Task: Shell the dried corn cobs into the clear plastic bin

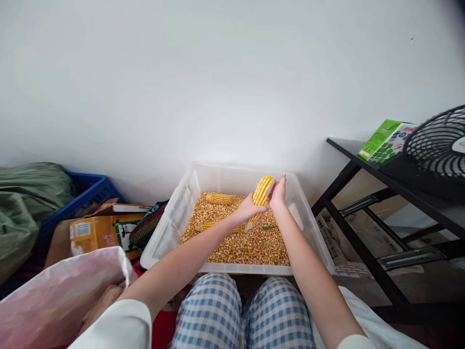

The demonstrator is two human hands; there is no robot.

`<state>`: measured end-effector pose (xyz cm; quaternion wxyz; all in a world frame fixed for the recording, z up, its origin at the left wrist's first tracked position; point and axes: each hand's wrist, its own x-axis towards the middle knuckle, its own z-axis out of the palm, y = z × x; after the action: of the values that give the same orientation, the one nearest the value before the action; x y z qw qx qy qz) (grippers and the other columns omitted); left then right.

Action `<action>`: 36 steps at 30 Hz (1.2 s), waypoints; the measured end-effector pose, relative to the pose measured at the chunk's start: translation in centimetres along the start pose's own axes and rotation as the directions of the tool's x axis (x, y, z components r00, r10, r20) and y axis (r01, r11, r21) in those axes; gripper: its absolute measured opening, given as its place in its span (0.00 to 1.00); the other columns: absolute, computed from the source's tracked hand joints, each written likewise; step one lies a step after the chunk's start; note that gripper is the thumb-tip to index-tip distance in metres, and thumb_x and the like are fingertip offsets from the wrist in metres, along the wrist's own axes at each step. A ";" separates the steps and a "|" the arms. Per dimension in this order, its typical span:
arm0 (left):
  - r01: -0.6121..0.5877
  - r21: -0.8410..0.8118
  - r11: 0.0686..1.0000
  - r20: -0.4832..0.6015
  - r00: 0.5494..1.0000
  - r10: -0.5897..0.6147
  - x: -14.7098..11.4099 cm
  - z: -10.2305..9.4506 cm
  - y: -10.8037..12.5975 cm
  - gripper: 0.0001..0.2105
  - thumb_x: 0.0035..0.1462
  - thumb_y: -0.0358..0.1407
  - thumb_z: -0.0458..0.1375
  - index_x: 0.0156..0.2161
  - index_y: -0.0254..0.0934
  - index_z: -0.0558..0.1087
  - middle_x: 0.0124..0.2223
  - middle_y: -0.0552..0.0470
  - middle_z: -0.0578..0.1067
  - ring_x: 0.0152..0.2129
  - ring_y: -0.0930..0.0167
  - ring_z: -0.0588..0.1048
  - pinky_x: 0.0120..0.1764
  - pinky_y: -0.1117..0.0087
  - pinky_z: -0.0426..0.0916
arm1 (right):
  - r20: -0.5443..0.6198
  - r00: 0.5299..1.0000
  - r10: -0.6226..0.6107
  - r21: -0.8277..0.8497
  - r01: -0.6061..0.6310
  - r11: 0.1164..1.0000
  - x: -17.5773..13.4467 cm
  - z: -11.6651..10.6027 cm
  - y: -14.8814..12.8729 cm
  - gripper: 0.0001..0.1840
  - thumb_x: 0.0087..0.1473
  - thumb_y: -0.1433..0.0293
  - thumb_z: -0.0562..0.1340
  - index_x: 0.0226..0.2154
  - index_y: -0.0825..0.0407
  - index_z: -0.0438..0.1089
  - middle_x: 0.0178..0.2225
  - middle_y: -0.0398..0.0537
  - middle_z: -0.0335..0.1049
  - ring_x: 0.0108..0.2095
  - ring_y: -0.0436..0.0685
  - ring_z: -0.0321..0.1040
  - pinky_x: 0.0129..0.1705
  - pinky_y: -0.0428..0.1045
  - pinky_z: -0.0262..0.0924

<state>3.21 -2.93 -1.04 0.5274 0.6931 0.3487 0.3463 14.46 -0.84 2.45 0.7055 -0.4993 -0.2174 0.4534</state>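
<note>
A yellow corn cob (263,190), part of its side bare of kernels, is held over a translucent plastic bin (232,268). My left hand (251,207) wraps round its lower end. On the cob's right side presses my right hand (278,194), thumb raised and other fingers partly hidden behind the cob. Loose corn kernels (250,247) cover the bin's floor. Another cob (219,198) lies on them at the back left, and a further cob (208,226) is partly covered by my left forearm. Below my hands are another cob piece (250,225) and a small green object (268,227).
A black-framed table (363,167) stands at right with a green-and-white carton (385,140) and a black fan (438,145). To the left are a pink-white sack (72,276), a yellow package (96,235) and a blue crate (90,186). A white wall rises behind the bin.
</note>
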 end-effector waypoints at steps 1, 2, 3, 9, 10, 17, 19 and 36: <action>0.039 0.061 0.997 -0.063 0.997 -0.035 0.1 -0.2 -0.1 0.26 0.38 0.39 0.63 0.43 0.32 0.60 0.38 0.47 0.71 0.31 0.69 0.70 0.31 0.70 0.65 | 0.046 0.997 0.066 0.017 -0.066 0.998 -0.1 0.2 0.1 0.30 0.48 0.44 0.41 0.21 0.51 0.59 0.15 0.41 0.61 0.17 0.51 0.61 0.19 0.47 0.59; 0.076 0.137 0.988 -0.122 0.991 -0.060 0.1 -0.3 -0.2 0.27 0.36 0.40 0.63 0.42 0.32 0.60 0.37 0.46 0.71 0.31 0.68 0.71 0.31 0.70 0.65 | 0.066 0.992 0.107 0.027 -0.109 0.994 -0.2 0.4 0.2 0.30 0.48 0.44 0.42 0.23 0.51 0.60 0.15 0.42 0.62 0.17 0.51 0.62 0.20 0.47 0.60; 0.097 0.222 0.970 -0.166 0.984 -0.061 0.1 -0.4 -0.2 0.27 0.35 0.41 0.64 0.41 0.33 0.60 0.37 0.46 0.71 0.31 0.67 0.71 0.32 0.69 0.65 | 0.056 0.991 0.124 0.039 -0.126 0.991 -0.3 0.5 0.3 0.30 0.47 0.43 0.43 0.23 0.51 0.60 0.15 0.42 0.62 0.17 0.52 0.63 0.20 0.47 0.60; -0.045 0.505 0.862 -0.081 0.992 0.099 -1.0 0.1 0.4 0.27 0.37 0.40 0.62 0.44 0.38 0.60 0.37 0.49 0.72 0.33 0.65 0.72 0.33 0.69 0.64 | -0.133 0.991 0.006 0.153 0.015 0.988 -0.3 0.3 -0.1 0.30 0.49 0.45 0.40 0.24 0.52 0.60 0.16 0.44 0.65 0.17 0.53 0.65 0.20 0.49 0.63; -0.028 0.519 0.854 -0.078 0.994 0.079 -1.2 0.3 0.5 0.26 0.38 0.39 0.61 0.45 0.38 0.60 0.35 0.50 0.72 0.32 0.66 0.72 0.32 0.70 0.63 | -0.138 0.990 0.004 0.159 0.018 0.987 -0.3 0.2 -0.2 0.31 0.49 0.45 0.39 0.24 0.52 0.60 0.16 0.45 0.65 0.17 0.53 0.65 0.20 0.49 0.63; 0.013 0.320 0.947 -0.081 0.997 0.014 -1.6 1.1 0.6 0.21 0.38 0.34 0.60 0.40 0.36 0.59 0.32 0.52 0.70 0.22 0.72 0.70 0.23 0.74 0.62 | -0.123 0.963 -0.241 0.014 0.244 0.970 -1.0 0.2 -0.8 0.31 0.49 0.45 0.40 0.25 0.52 0.62 0.16 0.43 0.63 0.19 0.52 0.65 0.22 0.48 0.62; 0.021 0.159 0.987 -0.044 0.999 -0.014 -1.6 1.3 0.4 0.21 0.40 0.33 0.59 0.42 0.35 0.59 0.32 0.51 0.69 0.18 0.75 0.68 0.20 0.74 0.63 | -0.117 0.942 -0.315 -0.044 0.311 0.949 -1.1 0.1 -0.8 0.29 0.50 0.46 0.42 0.25 0.51 0.62 0.18 0.43 0.64 0.21 0.51 0.65 0.25 0.47 0.62; 0.047 0.451 0.891 -0.131 0.991 0.014 -1.1 0.6 -0.2 0.31 0.38 0.32 0.61 0.49 0.37 0.54 0.36 0.49 0.72 0.31 0.67 0.72 0.31 0.71 0.64 | -0.043 0.999 0.013 0.211 -0.003 0.978 -0.5 0.6 0.7 0.28 0.50 0.46 0.39 0.26 0.50 0.59 0.17 0.42 0.64 0.19 0.53 0.65 0.22 0.49 0.61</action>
<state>3.13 -4.09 -1.46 0.3303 0.7698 0.4595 0.2954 13.43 -0.90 2.14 0.7572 -0.4325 -0.1506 0.4656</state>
